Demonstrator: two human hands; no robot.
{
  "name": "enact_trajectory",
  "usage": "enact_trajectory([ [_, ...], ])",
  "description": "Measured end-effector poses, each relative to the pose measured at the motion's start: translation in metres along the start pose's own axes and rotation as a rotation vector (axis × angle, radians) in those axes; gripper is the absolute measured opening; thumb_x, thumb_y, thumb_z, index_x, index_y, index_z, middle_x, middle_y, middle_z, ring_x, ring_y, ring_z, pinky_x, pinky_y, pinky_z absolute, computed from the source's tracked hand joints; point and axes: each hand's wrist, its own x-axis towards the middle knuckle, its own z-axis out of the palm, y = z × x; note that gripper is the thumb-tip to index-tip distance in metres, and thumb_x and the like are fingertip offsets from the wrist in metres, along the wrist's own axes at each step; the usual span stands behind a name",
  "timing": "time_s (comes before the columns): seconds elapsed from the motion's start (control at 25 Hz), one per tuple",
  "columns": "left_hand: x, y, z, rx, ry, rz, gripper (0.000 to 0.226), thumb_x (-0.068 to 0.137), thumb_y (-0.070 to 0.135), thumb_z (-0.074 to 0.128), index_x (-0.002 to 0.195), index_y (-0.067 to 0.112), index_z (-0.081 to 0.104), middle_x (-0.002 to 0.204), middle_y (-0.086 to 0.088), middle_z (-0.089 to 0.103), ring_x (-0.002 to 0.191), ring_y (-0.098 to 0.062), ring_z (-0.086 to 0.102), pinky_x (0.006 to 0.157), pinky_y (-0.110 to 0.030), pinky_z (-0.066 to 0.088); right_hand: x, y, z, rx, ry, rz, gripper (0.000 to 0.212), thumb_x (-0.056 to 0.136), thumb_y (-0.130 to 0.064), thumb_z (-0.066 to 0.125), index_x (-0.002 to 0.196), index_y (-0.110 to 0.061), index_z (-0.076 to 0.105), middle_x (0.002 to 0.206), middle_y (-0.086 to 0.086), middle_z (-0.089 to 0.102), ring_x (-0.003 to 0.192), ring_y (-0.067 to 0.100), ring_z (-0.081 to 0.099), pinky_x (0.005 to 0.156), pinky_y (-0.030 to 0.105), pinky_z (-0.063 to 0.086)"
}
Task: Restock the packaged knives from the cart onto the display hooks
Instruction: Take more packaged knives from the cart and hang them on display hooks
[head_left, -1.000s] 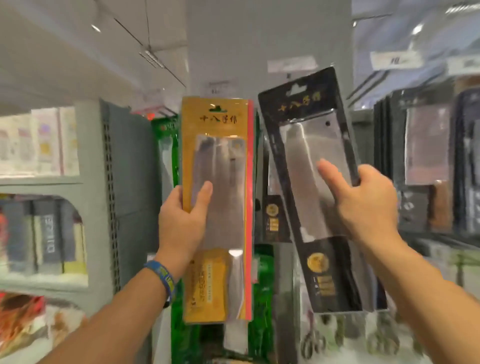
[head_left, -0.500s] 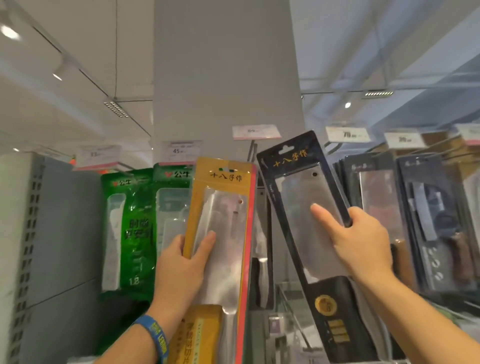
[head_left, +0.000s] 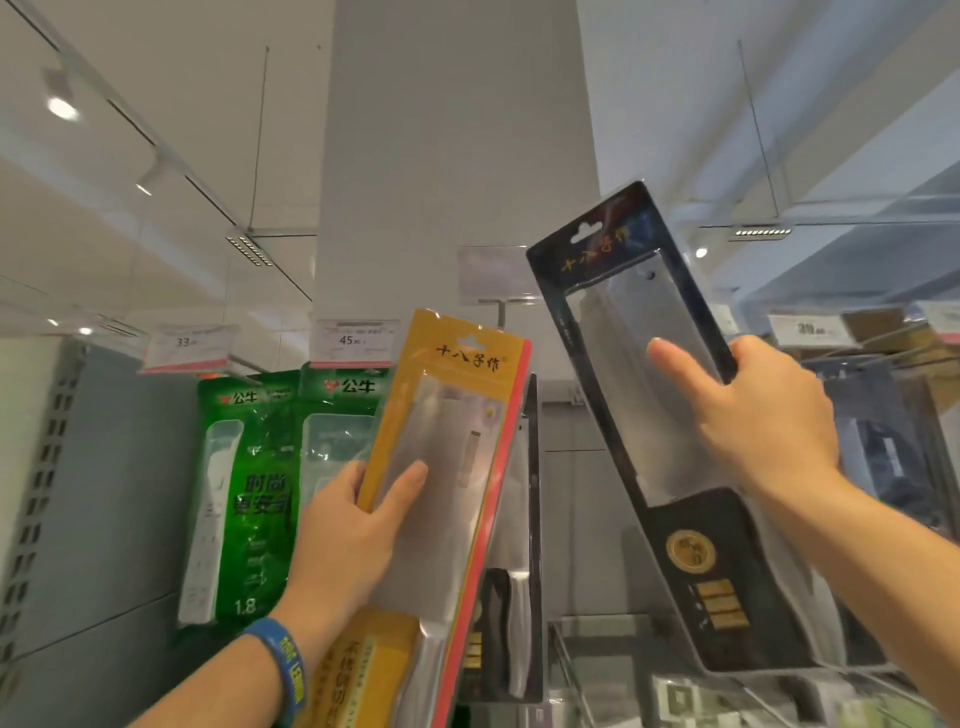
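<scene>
My left hand (head_left: 353, 525) grips a yellow packaged cleaver (head_left: 457, 415) by its left edge, thumb across the clear window; the pack leans to the right. My right hand (head_left: 758, 415) grips a black packaged cleaver (head_left: 623, 322) by its right edge, raised high and tilted left, its hang hole near the top. A bare display hook (head_left: 501, 312) with a clear price-tag holder (head_left: 493, 275) juts out between the two packs. Behind the yellow pack hangs another black knife pack (head_left: 511, 613).
Green packaged power strips (head_left: 249, 493) hang at left under price tags (head_left: 356, 343). A grey perforated upright (head_left: 36, 493) bounds the left side. Dark knife packs (head_left: 883, 457) hang at right. A white pillar (head_left: 457, 156) rises behind the hooks.
My view tilted further up. My right hand lifted the black pack higher, toward the top hook. The yellow pack in my left hand tilted more to the right.
</scene>
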Motion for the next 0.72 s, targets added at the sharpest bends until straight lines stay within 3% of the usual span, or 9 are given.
enact_trajectory([
  [0.16, 0.012, 0.01, 0.012, 0.024, 0.018, -0.037, 0.049, 0.078, 0.071, 0.062, 0.077, 0.022, 0.064, 0.07, 0.0, 0.069, 0.058, -0.013, 0.066, 0.049, -0.028, 0.053, 0.01, -0.002, -0.008, 0.025, -0.019, 0.026, 0.062, 0.082, -0.082, 0.052, 0.069, -0.021, 0.045, 0.066, -0.002, 0.051, 0.058, 0.013, 0.044, 0.049, 0.029, 0.024],
  [0.28, 0.011, 0.015, 0.025, 0.022, 0.0, -0.083, 0.057, 0.071, 0.077, 0.058, 0.08, 0.022, 0.065, 0.073, 0.001, 0.071, 0.059, -0.008, 0.067, 0.048, -0.022, 0.053, 0.006, 0.003, -0.005, 0.082, -0.075, 0.075, 0.059, 0.082, -0.082, 0.054, 0.071, -0.024, 0.054, 0.069, -0.004, 0.057, 0.064, 0.018, 0.052, 0.052, 0.033, 0.031],
  [0.44, 0.003, 0.007, 0.025, 0.04, -0.022, -0.133, 0.058, 0.073, 0.079, 0.057, 0.087, 0.023, 0.066, 0.077, -0.001, 0.073, 0.067, -0.017, 0.07, 0.062, -0.042, 0.06, -0.005, 0.009, -0.001, 0.102, -0.104, 0.068, 0.061, 0.082, -0.08, 0.056, 0.07, -0.02, 0.051, 0.065, -0.001, 0.057, 0.06, 0.017, 0.052, 0.05, 0.031, 0.03],
  [0.56, -0.002, 0.008, 0.024, 0.094, -0.045, -0.109, 0.058, 0.072, 0.079, 0.057, 0.081, 0.023, 0.065, 0.069, 0.004, 0.071, 0.056, -0.009, 0.065, 0.056, -0.033, 0.055, -0.01, 0.012, 0.002, 0.117, -0.138, 0.106, 0.065, 0.082, -0.081, 0.054, 0.072, -0.017, 0.052, 0.066, 0.001, 0.057, 0.061, 0.019, 0.053, 0.05, 0.032, 0.032],
  [0.72, -0.021, -0.003, 0.024, 0.128, 0.022, -0.191, 0.059, 0.073, 0.073, 0.059, 0.07, 0.014, 0.057, 0.056, 0.0, 0.059, 0.047, -0.012, 0.054, 0.052, -0.035, 0.046, -0.015, 0.008, 0.004, 0.132, -0.168, 0.111, 0.064, 0.081, -0.081, 0.053, 0.07, -0.019, 0.047, 0.064, 0.001, 0.054, 0.058, 0.017, 0.05, 0.049, 0.031, 0.029],
])
